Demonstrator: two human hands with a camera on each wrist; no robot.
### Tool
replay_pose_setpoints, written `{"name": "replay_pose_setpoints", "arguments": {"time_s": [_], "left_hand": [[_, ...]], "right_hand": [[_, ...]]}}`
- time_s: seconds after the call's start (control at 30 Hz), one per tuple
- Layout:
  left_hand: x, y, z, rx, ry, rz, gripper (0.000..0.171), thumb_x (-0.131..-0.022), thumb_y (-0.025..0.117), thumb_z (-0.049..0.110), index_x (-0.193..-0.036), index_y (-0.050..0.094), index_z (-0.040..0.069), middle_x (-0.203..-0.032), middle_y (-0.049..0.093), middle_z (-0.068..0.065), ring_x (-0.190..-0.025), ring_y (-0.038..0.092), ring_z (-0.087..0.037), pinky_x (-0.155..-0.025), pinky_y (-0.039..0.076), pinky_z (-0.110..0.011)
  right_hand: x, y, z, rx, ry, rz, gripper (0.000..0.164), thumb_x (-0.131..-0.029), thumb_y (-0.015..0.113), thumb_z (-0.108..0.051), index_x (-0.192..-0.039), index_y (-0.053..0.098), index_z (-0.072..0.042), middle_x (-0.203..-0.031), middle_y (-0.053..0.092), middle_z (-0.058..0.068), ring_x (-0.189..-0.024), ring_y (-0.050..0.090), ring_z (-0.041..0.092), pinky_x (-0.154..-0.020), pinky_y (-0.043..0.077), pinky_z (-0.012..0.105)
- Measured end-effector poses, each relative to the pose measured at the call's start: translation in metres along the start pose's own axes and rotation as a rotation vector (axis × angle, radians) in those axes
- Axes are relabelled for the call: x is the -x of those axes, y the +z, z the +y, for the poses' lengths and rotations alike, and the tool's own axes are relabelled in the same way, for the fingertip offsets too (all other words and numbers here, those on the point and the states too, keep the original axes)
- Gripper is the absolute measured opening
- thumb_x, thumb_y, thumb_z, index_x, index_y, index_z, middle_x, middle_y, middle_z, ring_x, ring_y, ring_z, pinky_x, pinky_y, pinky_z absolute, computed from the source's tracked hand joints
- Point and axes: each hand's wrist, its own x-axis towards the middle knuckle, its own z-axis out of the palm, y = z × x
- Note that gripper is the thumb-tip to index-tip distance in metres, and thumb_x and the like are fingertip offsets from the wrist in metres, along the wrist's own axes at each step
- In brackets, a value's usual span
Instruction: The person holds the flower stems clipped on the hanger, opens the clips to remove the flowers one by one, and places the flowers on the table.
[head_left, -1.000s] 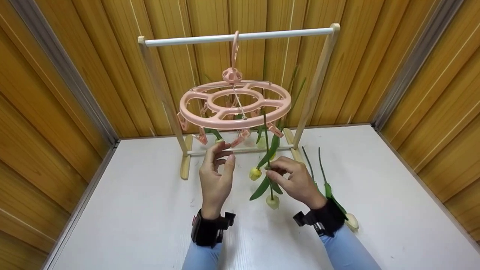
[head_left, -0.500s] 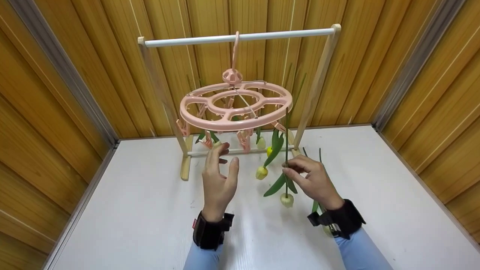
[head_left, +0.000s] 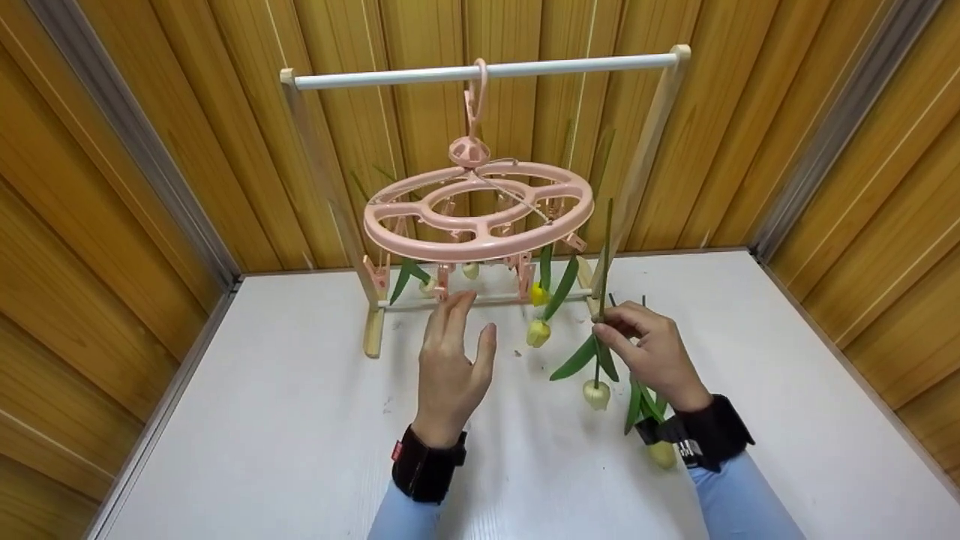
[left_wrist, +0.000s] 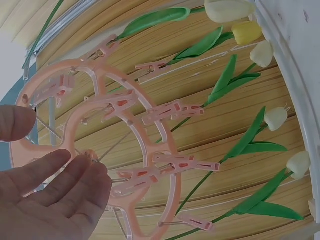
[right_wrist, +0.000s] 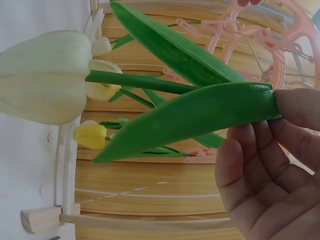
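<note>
My right hand (head_left: 660, 352) pinches the green stem of a white tulip (head_left: 596, 394), which hangs bloom down, right of the hanger. In the right wrist view thumb and fingers meet at the base of its leaves (right_wrist: 185, 120). My left hand (head_left: 454, 367) holds nothing; its fingers stretch up just below a pink clip (head_left: 442, 279). A round pink clip hanger (head_left: 480, 250) hangs above both hands. Several tulips hang bloom down from its clips, among them a pale yellow one (head_left: 538, 333) and a bright yellow one (head_left: 539, 294). Some clips dangle with no flower.
The hanger's hook is over the white bar (head_left: 585, 64) of a rack with wooden posts (head_left: 649, 165). More tulips (head_left: 663, 454) lie on the white table (head_left: 300, 435) under my right wrist, partly covered. Wood-patterned walls (head_left: 112, 187) enclose the back and sides.
The hanger has turned, shifting its clips and hanging tulips. My right hand has moved right with the white tulip, away from the ring. My left hand has moved slightly right and its fingers have straightened.
</note>
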Motion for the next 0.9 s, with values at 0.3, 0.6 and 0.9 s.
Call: {"name": "replay_pose_setpoints", "arguments": {"time_s": [0.3, 0.6, 0.9], "left_hand": [[0.011, 0.008, 0.000, -0.055, 0.071, -0.059, 0.043, -0.095, 0.071, 0.010, -0.133, 0.062, -0.007, -0.132, 0.063, -0.019, -0.126, 0.059, -0.034, -0.106, 0.048, -0.050], [0.021, 0.018, 0.000, -0.094, 0.088, -0.130, 0.044, -0.094, 0.074, 0.014, -0.132, 0.062, -0.005, -0.130, 0.063, -0.018, -0.123, 0.060, -0.032, -0.105, 0.050, -0.046], [0.028, 0.026, 0.000, -0.153, 0.104, -0.194, 0.044, -0.095, 0.074, 0.016, -0.134, 0.063, -0.002, -0.131, 0.064, -0.016, -0.120, 0.063, -0.031, -0.102, 0.052, -0.044]], "right_hand": [[0.001, -0.008, 0.007, 0.043, 0.099, -0.021, 0.010, -0.096, 0.071, -0.001, -0.104, 0.076, 0.000, -0.093, 0.072, 0.004, -0.082, 0.064, 0.006, -0.074, 0.050, 0.016], [0.003, -0.015, 0.016, 0.060, 0.172, -0.047, 0.009, -0.098, 0.070, -0.006, -0.105, 0.075, -0.002, -0.091, 0.072, 0.005, -0.074, 0.062, 0.007, -0.069, 0.047, 0.018], [0.004, -0.015, 0.033, 0.037, 0.244, -0.102, 0.013, -0.100, 0.069, -0.012, -0.106, 0.075, -0.002, -0.088, 0.073, 0.008, -0.069, 0.063, 0.010, -0.064, 0.049, 0.020]]}}
